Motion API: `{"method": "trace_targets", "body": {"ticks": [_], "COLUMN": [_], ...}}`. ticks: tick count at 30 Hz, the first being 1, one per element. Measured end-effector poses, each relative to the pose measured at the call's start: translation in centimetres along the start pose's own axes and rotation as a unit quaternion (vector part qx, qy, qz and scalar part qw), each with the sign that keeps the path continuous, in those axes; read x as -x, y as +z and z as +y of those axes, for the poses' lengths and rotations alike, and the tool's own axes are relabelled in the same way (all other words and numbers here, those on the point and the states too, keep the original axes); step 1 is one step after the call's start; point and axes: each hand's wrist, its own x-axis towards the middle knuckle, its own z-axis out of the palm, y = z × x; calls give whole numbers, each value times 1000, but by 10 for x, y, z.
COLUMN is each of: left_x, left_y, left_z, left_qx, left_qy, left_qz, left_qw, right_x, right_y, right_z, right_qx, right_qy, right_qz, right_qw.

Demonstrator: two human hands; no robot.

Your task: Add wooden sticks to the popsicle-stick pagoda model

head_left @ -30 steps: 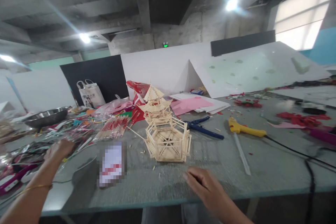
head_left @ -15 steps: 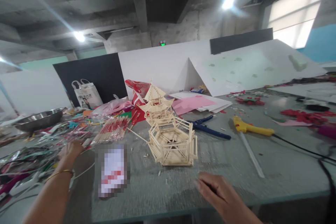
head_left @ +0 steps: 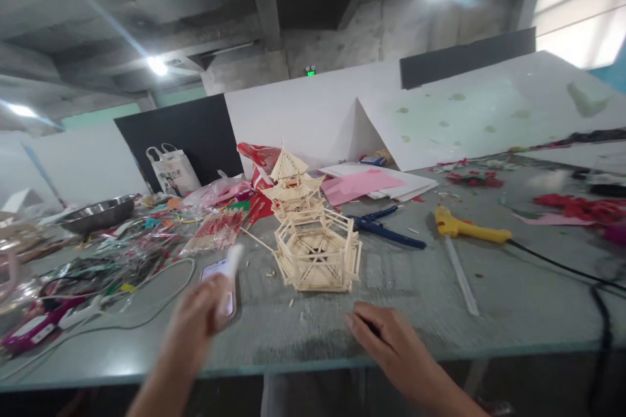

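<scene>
My left hand (head_left: 208, 303), smeared by motion, is closed round a slim white stick-like object (head_left: 235, 259) that points up out of the fingers; its kind is too blurred to tell. Behind and partly under that hand lies a phone (head_left: 229, 305) with its screen lit. My right hand (head_left: 379, 335) rests near the table's front edge, fingers curled together, with nothing visible in them. Between and beyond both hands stands a pagoda model (head_left: 317, 260) of thin wooden sticks, with a wide open-framed hexagonal base in front and tiered roofs behind. Neither hand touches it.
Blue-handled pliers (head_left: 388, 231) and a yellow glue gun (head_left: 472, 229) with a clear glue stick lie to the right. Wrapped wooden sticks (head_left: 215, 231), a white cable (head_left: 147, 319), a metal bowl (head_left: 100, 214) and plastic scraps crowd the left. Pink paper (head_left: 362, 186) lies behind the model.
My left hand has come from the clutter at the left toward the middle, now with the white object in it, passing in front of the phone. My right hand stays nearly in place.
</scene>
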Motion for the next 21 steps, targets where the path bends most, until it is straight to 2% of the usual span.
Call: {"method": "trace_targets", "body": {"ticks": [3, 5, 7, 9, 12, 14, 16, 18, 21], "left_x": [67, 90, 96, 92, 85, 83, 82, 81, 80], "left_y": [54, 78, 91, 98, 102, 103, 105, 107, 109], "left_z": [-4, -6, -9, -14, -20, -22, -23, -24, -24], "left_qx": [-92, -129, -143, -154, -183, -194, -193, -180, -152], "left_qy": [10, 29, 41, 54, 80, 107, 126, 117, 80], "left_qz": [-175, -212, -229, -231, -217, -209, -209, -216, -227], "left_qw": [980, 968, 962, 959, 956, 952, 950, 953, 959], "right_x": [-3, -5, -7, -7, -6, -5, -4, -5, -7], "right_y": [-1, -2, -2, -1, 2, 5, 8, 10, 12], "right_z": [-14, -23, -30, -31, -28, -24, -20, -15, -10], "right_qx": [-153, -258, -297, -275, -176, -108, -63, -48, -99], "right_qy": [27, 30, 18, -3, -48, -88, -124, -136, -88], "right_qz": [-53, -97, -107, -72, 33, 84, 102, 106, 89], "right_qw": [987, 961, 949, 959, 983, 987, 985, 984, 987]}}
